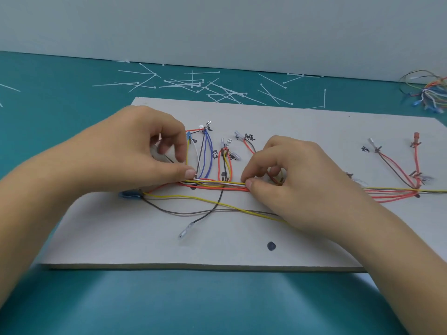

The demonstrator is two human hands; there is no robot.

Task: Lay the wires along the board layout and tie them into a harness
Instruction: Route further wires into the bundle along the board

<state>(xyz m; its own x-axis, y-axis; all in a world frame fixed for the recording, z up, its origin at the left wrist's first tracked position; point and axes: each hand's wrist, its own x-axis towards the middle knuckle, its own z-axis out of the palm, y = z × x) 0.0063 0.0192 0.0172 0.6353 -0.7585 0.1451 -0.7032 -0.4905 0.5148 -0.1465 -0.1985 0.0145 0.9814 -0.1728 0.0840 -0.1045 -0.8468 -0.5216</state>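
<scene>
While left hand (135, 153) and right hand (297, 175) pinch the wire bundle (217, 184), near loose wires (193, 198) lie unrouted; tying looks undone.

Wiring workbench: teal mat (60, 93), marked board (302, 122), loose cable ties (193, 83), spare wire bundle (430, 93), plain grey wall (217, 27).

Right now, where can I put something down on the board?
Bare: the near strip of the board, between the loose yellow wire and the front edge, around the dark dot. Crowded: the middle, where the left hand and right hand pinch the wire bundle, and the cable ties behind.
</scene>
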